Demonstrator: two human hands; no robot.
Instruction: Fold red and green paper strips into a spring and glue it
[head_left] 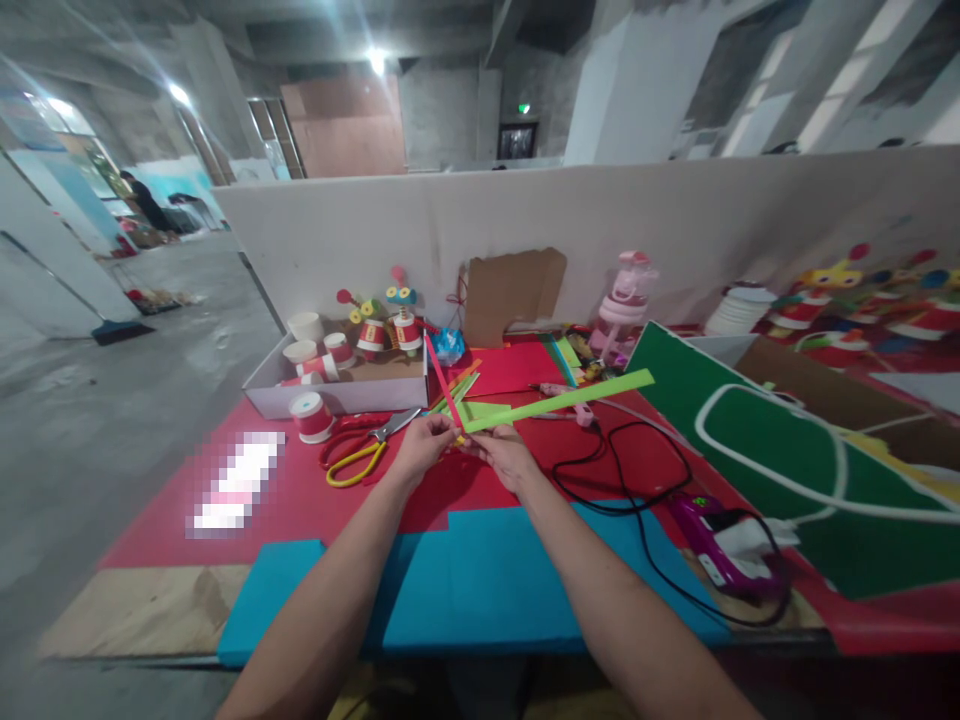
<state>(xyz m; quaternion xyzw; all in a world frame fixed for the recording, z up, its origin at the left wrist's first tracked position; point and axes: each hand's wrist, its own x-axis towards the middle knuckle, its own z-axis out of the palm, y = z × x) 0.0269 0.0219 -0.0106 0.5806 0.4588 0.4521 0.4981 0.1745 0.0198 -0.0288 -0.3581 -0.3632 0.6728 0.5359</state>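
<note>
In the middle of the table my left hand (426,446) pinches the lower end of a narrow red paper strip (441,375), which slants up and away. My right hand (508,452) is closed on the near end of a light green paper strip (577,400) that stretches out to the right. The two strip ends meet between my fingertips; how they are joined is too small to tell. Scissors (364,448) with red and yellow handles lie left of my left hand. Behind my hands are more coloured strips (466,388) and red paper (517,368).
An open box (337,398) holds cups and two cup figures (405,325); a red-and-white cup (311,416) stands before it. A glue gun (570,393), black cable (615,480), purple power strip (727,550), green board (750,450) and pink bottle (626,300) occupy the right. Blue sheeting (480,590) covers the front edge.
</note>
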